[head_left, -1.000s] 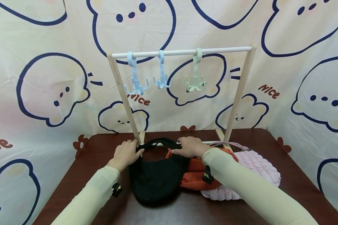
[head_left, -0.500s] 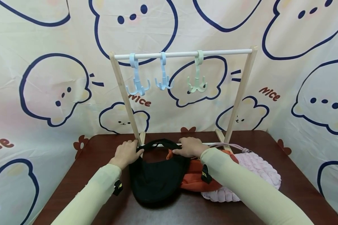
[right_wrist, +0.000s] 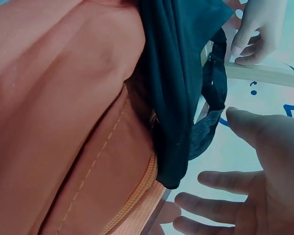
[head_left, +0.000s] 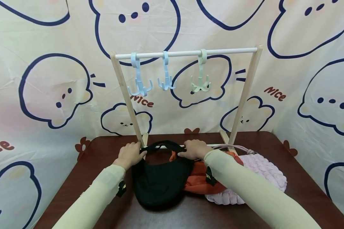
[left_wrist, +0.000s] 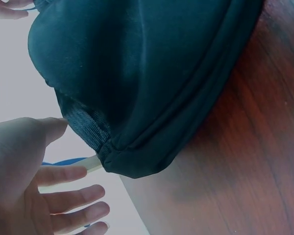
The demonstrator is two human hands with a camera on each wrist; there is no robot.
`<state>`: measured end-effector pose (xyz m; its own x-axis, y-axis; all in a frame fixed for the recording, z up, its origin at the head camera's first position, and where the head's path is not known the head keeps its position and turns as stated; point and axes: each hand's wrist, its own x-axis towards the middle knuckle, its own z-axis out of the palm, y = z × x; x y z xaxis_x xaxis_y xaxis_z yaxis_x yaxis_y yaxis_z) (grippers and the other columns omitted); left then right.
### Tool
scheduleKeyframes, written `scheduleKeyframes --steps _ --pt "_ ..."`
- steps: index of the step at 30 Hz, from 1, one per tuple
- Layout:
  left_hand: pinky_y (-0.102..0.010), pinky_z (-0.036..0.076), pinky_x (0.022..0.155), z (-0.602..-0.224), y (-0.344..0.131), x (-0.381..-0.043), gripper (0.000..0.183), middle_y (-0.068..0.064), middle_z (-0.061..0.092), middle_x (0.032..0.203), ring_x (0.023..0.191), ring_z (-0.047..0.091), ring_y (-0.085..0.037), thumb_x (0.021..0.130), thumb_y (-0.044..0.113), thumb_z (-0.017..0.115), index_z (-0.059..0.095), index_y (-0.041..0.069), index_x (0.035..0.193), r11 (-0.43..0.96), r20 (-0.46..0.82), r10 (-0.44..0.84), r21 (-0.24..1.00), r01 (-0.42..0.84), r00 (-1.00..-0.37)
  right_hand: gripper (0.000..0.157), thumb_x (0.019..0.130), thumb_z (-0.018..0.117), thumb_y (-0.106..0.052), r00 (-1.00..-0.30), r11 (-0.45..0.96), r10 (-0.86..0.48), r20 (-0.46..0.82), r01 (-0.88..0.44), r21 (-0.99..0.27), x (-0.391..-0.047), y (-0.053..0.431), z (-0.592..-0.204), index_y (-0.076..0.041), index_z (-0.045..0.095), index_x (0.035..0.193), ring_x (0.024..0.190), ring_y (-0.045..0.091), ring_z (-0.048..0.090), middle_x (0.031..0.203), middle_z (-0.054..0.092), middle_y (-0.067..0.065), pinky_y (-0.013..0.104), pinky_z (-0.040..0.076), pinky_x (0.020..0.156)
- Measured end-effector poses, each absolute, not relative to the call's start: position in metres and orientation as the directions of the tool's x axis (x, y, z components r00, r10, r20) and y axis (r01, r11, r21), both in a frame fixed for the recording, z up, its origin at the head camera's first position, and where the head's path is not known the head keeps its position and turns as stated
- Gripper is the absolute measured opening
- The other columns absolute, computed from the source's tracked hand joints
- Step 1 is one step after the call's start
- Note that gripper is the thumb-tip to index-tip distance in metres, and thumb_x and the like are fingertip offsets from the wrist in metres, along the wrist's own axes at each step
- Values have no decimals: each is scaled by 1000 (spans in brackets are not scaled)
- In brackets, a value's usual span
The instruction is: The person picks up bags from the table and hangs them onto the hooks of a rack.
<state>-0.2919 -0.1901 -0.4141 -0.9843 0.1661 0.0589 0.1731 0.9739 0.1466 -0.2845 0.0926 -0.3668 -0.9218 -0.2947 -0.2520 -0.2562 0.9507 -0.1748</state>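
A black shoulder bag (head_left: 160, 183) lies on the table, its strap (head_left: 167, 144) looped upward at the far side. My left hand (head_left: 128, 156) is at the strap's left end; in the left wrist view the thumb (left_wrist: 54, 129) meets the webbing while the other fingers spread apart, loosely bent. At the strap's right end is my right hand (head_left: 195, 149). The right wrist view shows its thumb (right_wrist: 242, 122) beside the strap and its fingers (right_wrist: 206, 205) stretched out, with nothing gripped. An orange bag (head_left: 199, 183) lies partly under the black one, below my right forearm.
A pink quilted bag (head_left: 265, 170) with a cord handle lies at the right, partly beneath the orange bag. Behind stands a wooden rack (head_left: 247, 92) with a white bar (head_left: 232, 51). Two blue hooks (head_left: 139, 86) and a green hook (head_left: 200, 84) hang from it.
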Motion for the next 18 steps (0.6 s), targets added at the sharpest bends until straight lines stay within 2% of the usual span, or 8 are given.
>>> scheduleKeyframes --steps 11,18 --pt "-38 49 59 -420 -189 -295 43 -15 66 90 71 57 -25 97 39 66 65 0 116 978 51 172 111 177 -984 58 99 60 -52 -916 952 -293 -272 -254 -171 -284 91 -370 -12 57 142 117 29 65 134 65 10 45 53 92" --pt "-36 46 58 -421 -187 -299 40 -13 65 85 70 54 -24 98 38 65 69 -1 106 982 24 163 91 165 -986 55 97 61 -52 -922 956 -279 -269 -242 -164 -284 92 -371 -12 61 135 108 28 66 126 68 10 44 53 86"
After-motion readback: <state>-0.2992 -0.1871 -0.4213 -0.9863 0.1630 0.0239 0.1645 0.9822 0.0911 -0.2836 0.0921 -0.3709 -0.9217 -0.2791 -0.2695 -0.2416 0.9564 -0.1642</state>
